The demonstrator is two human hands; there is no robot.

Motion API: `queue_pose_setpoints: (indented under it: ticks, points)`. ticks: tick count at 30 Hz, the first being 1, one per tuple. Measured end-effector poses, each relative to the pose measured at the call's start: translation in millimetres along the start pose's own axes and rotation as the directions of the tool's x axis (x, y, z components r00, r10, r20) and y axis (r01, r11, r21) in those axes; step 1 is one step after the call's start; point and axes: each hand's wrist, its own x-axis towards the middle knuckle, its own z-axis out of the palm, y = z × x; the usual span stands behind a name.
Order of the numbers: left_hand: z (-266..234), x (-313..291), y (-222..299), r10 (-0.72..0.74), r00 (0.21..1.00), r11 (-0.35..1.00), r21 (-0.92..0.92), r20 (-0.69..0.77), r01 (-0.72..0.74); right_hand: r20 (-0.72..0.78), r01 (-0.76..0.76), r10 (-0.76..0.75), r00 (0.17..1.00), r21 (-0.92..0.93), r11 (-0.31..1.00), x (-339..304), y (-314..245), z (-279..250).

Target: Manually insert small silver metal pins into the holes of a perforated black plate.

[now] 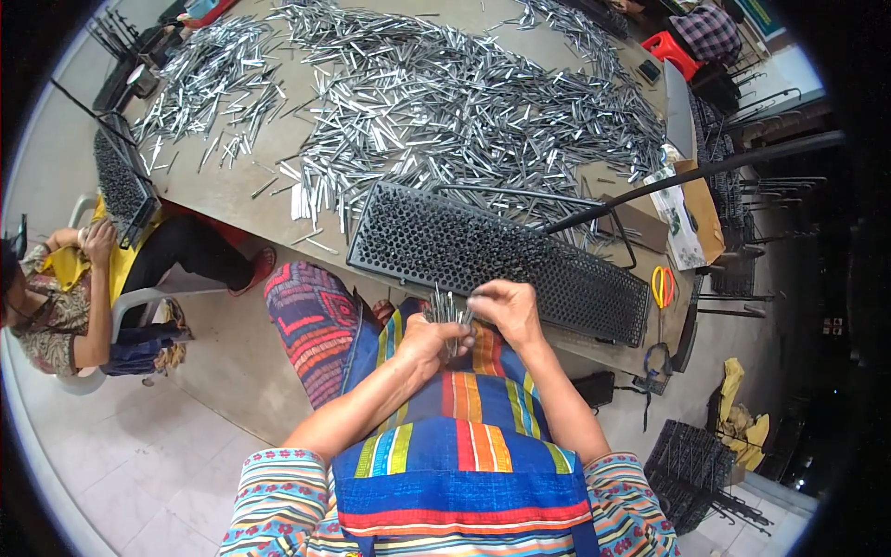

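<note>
My left hand (427,340) is wrapped round a bundle of thin silvery metal strips (443,304), held upright over my lap with the ends fanning out at the top. Close on its right, my right hand (512,311) has thumb and fingers pinched together at the side of the bundle; whatever lies between the fingertips is too small to make out. Just beyond both hands, a long black rack (492,265) full of small round holes leans along the table's near edge. A black wire frame (529,197) stands behind the rack.
Heaps of loose metal strips (445,102) cover much of the table (223,181). Orange-handled scissors (663,288) and an open cardboard box (703,218) lie at its right side. At the left, a seated person (70,297) handles another black rack (123,176). Wire racks (687,455) stand lower right.
</note>
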Motion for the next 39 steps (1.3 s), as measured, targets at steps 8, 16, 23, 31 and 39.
queue_pose_setpoints:
  ticks: [8,16,23,31,39]
  points:
    - [8.5,-6.9,2.7,-0.037,0.999,0.998,0.052,-0.009,0.038,0.045,-0.139,0.133,0.99,0.461,0.877,-15.3,2.5,-3.1]
    - [-1.0,-23.0,-15.8,-0.024,0.991,0.964,0.267,0.131,-0.012,-0.4,0.317,-0.291,0.869,-0.002,0.948,1.9,-4.7,-6.8]
    - [-12.0,-21.5,-27.1,0.14,0.973,0.878,0.43,0.185,-0.209,-0.331,0.401,-0.471,0.818,-0.259,0.879,5.7,-1.7,-5.2]
    - [2.6,-17.7,-11.4,0.09,0.996,0.98,0.176,0.003,-0.089,-0.268,0.493,-0.632,0.727,-0.436,0.753,-2.6,-3.3,-2.2]
    - [12.8,-2.9,-12.4,0.108,0.993,0.98,0.174,-0.042,-0.099,-0.322,0.378,-0.506,0.801,-0.384,0.843,-2.7,-4.0,-2.6]
